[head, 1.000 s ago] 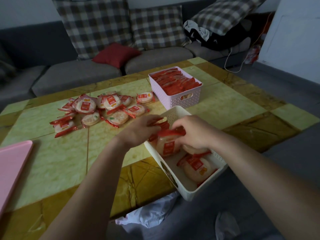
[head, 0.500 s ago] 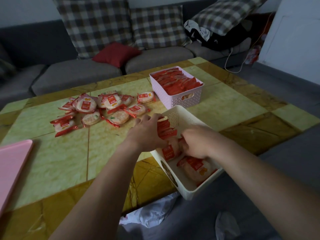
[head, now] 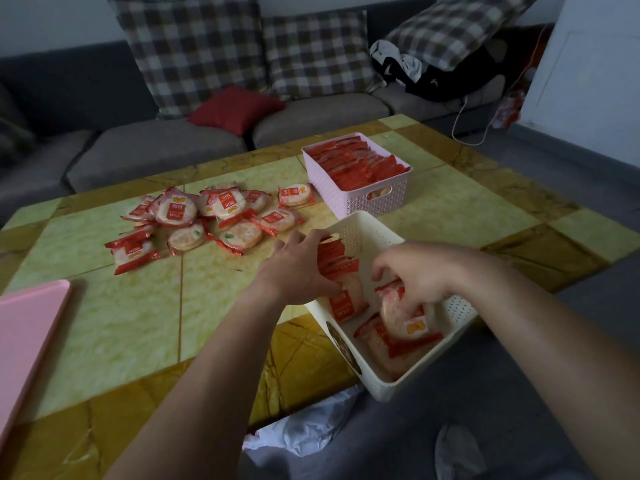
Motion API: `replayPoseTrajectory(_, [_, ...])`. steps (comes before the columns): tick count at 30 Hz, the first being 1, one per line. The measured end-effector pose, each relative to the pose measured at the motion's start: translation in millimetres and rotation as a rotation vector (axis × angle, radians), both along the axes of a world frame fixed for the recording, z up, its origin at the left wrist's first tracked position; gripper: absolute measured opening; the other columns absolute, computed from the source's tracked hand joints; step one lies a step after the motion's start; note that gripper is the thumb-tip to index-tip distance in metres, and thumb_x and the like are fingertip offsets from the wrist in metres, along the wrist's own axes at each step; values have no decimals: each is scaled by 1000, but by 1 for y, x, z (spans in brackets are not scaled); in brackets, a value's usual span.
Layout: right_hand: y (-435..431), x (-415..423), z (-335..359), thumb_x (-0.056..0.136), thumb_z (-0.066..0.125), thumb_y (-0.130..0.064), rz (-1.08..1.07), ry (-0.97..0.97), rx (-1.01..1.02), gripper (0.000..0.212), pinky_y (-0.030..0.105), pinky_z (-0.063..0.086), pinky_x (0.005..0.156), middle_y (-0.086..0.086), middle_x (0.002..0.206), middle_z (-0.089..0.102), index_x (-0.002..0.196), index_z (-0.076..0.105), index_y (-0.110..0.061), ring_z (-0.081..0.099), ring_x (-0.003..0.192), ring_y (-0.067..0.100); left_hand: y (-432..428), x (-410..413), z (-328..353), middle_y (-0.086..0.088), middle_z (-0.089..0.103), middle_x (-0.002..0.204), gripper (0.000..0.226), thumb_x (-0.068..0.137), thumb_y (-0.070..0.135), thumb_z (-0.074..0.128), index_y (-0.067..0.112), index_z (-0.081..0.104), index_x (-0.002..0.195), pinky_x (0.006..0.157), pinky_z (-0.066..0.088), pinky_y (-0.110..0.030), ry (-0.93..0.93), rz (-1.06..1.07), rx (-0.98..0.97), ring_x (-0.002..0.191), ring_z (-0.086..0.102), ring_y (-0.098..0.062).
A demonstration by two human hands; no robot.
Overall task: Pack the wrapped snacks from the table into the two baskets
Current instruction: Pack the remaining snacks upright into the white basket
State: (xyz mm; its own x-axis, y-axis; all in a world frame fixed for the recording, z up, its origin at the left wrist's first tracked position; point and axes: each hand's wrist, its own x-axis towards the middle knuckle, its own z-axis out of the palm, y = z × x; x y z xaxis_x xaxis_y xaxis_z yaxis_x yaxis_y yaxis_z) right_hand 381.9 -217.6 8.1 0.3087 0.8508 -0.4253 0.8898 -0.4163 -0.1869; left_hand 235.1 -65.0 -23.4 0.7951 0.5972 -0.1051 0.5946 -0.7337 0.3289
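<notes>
Both grips are busy inside the white perforated plastic basket (head: 367, 233), which sits at about 4 o'clock on the yellow-green tiled worktop (head: 138, 306) and hangs partly over its near edge. The right hand (head: 414, 275) has its fingers curled down and pinched on a red-and-clear wrapped snack (head: 403, 317) lying on top of others at the near end of the basket. The left hand (head: 298, 268) is half open — palm flat against the row of upright red packets (head: 334, 258) at the far left of the basket; it presses them more than it holds them, I think.

The main risk, in my judgement, is the basket itself: its near corner has no support, so a push downward from the right hand could tip it off the edge. If the left hand lets go too early, the standing row may fall flat.

Both forearms reach forward from 6 o'clock, wrists bent slightly down. A loose pile of wrapped snacks (head: 207, 220) waits at 10 o'clock, and the pink perforated plastic basket (head: 377, 199) at 1 o'clock looks already full.
</notes>
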Motion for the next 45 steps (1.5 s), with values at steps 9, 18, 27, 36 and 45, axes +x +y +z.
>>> replayPoseTrajectory(9, [13,-25,-19,75,80,-30,44,-102,578,25,35,54,72,-13,98,66,94,63,-34,65,89,13,2,-1,-2,-5,38,144,97,70,42,81,37,30,153,107,38,-46,-22,-7,-52,129,35,-34])
replayPoseTrajectory(18, [17,-39,-37,78,80,-16,3,47,590,34,29,43,65,-13,96,55,104,60,-26,58,83,13,-2,-5,7,0,-3,167,122,55,56,73,41,10,158,121,5,-60,90,-60,-92,152,-8,-31])
replayPoseTrajectory(27, [6,-3,-21,88,66,-5,-129,255,388,28,31,59,71,-1,109,69,109,63,-23,69,89,18,-2,0,-2,-2,5,163,116,69,50,83,39,7,156,119,20,-56,68,-67,-27,149,3,-32])
replayPoseTrajectory(36, [3,-15,-26,79,82,-21,91,32,-245,37,35,58,79,2,103,71,113,67,-15,68,91,20,-3,0,0,0,2,164,112,72,46,81,37,8,156,118,23,-56,82,-63,-41,149,0,-31])
replayPoseTrajectory(45, [-1,-19,-12,73,88,-23,-72,114,330,32,30,53,74,-9,95,67,90,62,-32,63,84,11,2,-2,2,-1,-2,166,106,77,41,80,39,11,158,120,18,-57,90,-77,-82,152,-4,-32])
